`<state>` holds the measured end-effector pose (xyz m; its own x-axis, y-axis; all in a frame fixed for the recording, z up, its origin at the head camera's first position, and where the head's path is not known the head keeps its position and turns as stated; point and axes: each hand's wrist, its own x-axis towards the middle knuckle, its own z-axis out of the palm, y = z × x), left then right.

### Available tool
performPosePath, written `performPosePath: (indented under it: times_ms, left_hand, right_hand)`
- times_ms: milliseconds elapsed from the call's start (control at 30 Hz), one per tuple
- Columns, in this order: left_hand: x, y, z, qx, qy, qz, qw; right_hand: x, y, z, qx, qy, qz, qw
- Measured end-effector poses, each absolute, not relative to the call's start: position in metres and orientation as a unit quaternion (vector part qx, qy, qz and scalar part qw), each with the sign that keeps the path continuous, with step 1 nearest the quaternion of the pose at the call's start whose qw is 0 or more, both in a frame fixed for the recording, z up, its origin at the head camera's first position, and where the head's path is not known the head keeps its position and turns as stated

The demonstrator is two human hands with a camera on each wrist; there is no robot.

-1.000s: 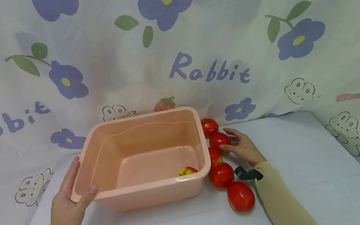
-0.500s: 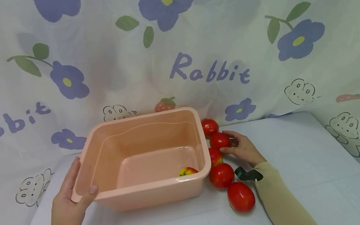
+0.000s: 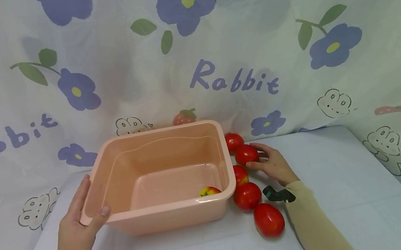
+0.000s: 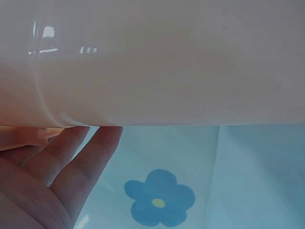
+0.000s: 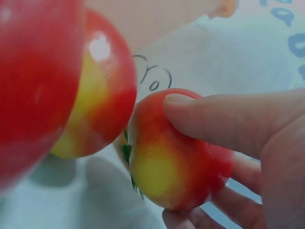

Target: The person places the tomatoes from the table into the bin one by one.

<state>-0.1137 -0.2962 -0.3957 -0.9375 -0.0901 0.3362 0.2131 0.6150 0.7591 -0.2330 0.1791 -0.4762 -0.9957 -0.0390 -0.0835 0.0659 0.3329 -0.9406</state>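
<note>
A pink plastic tub [image 3: 175, 212] stands on the white-covered table. My left hand [image 3: 76, 234] holds its left side, thumb at the near-left corner of the rim and fingers along the outer wall; in the left wrist view, fingertips touch the tub wall [image 4: 167, 71]. My right hand [image 3: 274, 165] grips a red tomato [image 3: 246, 154] beside the tub's right wall. The right wrist view shows the thumb on top of this tomato [image 5: 176, 152], which has a yellow patch and green leafy bits, with fingers around its far side.
Inside the tub lies a red-and-yellow tomato [image 3: 210, 191], partly hidden by the rim. Other tomatoes line the tub's right side: one behind [image 3: 234, 142], then a partly covered one [image 3: 240, 174], another [image 3: 247, 196] and the nearest [image 3: 269, 220]. A patterned cloth [image 3: 159, 74] hangs behind.
My right hand has closed its fingers on the tomato and shifted it slightly to the right and away from its neighbour. The left hand and tub have stayed put.
</note>
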Motion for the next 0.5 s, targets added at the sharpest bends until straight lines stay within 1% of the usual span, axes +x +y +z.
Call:
performPosePath:
  times_ms: [500]
  left_hand:
    - [-0.114, -0.298, -0.397, -0.038, -0.881, -0.435, 0.184]
  right_hand:
    - [-0.228, 0.179, -0.465, 0.010, 0.819, -0.573, 0.013]
